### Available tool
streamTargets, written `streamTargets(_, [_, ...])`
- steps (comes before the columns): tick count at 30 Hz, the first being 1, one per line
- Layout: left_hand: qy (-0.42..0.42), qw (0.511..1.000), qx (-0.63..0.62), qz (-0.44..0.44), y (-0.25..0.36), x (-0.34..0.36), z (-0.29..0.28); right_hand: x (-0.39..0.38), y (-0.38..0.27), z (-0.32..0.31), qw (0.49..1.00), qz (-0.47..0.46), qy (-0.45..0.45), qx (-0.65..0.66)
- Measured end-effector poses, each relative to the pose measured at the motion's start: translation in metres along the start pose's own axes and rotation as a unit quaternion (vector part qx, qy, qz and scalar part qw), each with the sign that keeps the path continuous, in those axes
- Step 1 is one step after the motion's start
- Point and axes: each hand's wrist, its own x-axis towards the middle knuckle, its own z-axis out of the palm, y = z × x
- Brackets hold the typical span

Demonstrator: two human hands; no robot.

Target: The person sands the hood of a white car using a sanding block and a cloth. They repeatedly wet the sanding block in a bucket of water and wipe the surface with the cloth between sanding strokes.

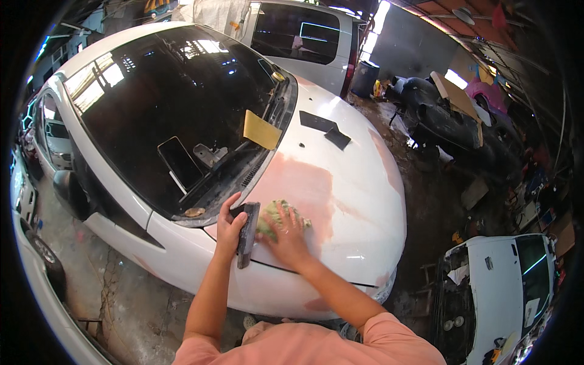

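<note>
My left hand (230, 226) grips a long dark sanding block (248, 236), held upright over the near edge of the white car's hood (365, 182). Right beside it, my right hand (288, 242) presses a crumpled yellow-green cloth (272, 214) on the hood, fingers spread over it. The cloth lies on a dull pinkish patch (301, 179) in the white paint. Farther up the hood are a dark strip of sandpaper (317, 121) and a smaller dark square piece (337, 139). A folded yellow sheet (261, 129) rests at the windshield's base.
A phone (180, 163) shows at the lower windshield (158, 91). Behind stands a light-coloured van (298, 33); a blue drum (365, 79) and piled dark car parts (450, 115) are at the right. A white vehicle body part (493, 292) lies lower right, and another car (48, 292) stands left.
</note>
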Motion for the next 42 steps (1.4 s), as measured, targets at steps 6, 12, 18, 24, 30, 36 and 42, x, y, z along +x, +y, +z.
streamTargets(6, [0.007, 1.000, -0.021, -0.020, -0.004, -0.003, 0.001, 0.089, 0.040, 0.059, 0.997, 0.029, 0.000, -0.066])
streamTargets(12, [0.004, 0.999, -0.007, -0.044, -0.011, -0.001, 0.004, 0.177, 0.163, 0.059, 0.969, 0.218, 0.021, -0.110])
streamTargets(18, [0.002, 0.998, 0.028, -0.050, -0.005, 0.004, 0.007, 0.131, 0.294, 0.003, 0.898, 0.397, 0.063, -0.179])
streamTargets(24, [0.007, 0.999, 0.020, -0.033, -0.008, 0.005, 0.015, 0.024, 0.328, -0.043, 0.911, 0.371, 0.014, -0.179])
streamTargets(30, [0.009, 0.998, 0.042, -0.036, -0.001, 0.001, 0.010, 0.011, 0.192, -0.032, 0.960, 0.185, -0.061, -0.202])
streamTargets(36, [-0.010, 0.998, 0.047, -0.044, -0.006, 0.003, 0.006, 0.076, 0.153, 0.030, 0.982, 0.107, -0.143, -0.059])
streamTargets(42, [-0.002, 0.997, 0.044, -0.061, -0.003, 0.004, 0.014, 0.189, 0.194, 0.050, 0.969, 0.164, -0.163, -0.089])
